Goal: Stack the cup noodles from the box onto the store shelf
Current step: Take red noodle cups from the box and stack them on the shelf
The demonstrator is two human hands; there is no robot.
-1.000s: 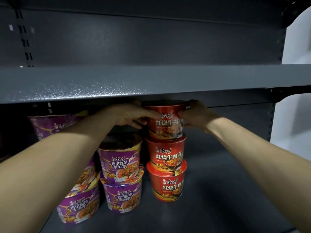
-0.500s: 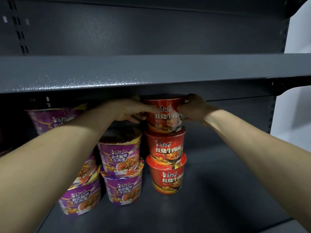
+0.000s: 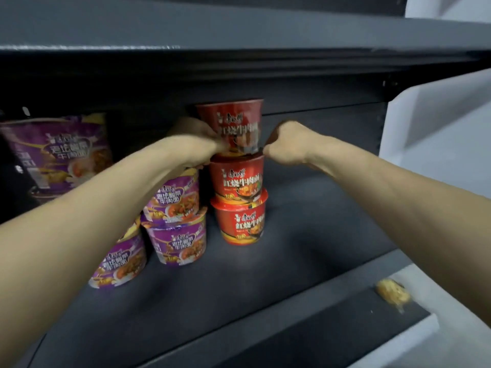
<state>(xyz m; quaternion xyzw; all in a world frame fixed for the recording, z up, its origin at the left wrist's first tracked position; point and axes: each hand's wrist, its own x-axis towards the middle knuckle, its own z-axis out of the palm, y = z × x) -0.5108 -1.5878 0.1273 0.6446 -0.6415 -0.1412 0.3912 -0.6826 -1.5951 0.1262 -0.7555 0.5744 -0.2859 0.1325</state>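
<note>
Shelf deck (image 3: 305, 235) right of red cup stack (image 3: 240, 197) open to its right end; purple cups (image 3: 175, 224) crowd the left; upper shelf (image 3: 239, 57) sits close over the stack.

Bare left forearm (image 3: 106, 208) and bare right forearm (image 3: 398, 197); left hand (image 3: 196, 144) and right hand (image 3: 289, 144) bare too, slightly blurred

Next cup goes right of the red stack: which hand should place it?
Probably right: the right hand sits on that side, above bare shelf; the left hand reaches over the purple cups, left of the red stack.
</note>
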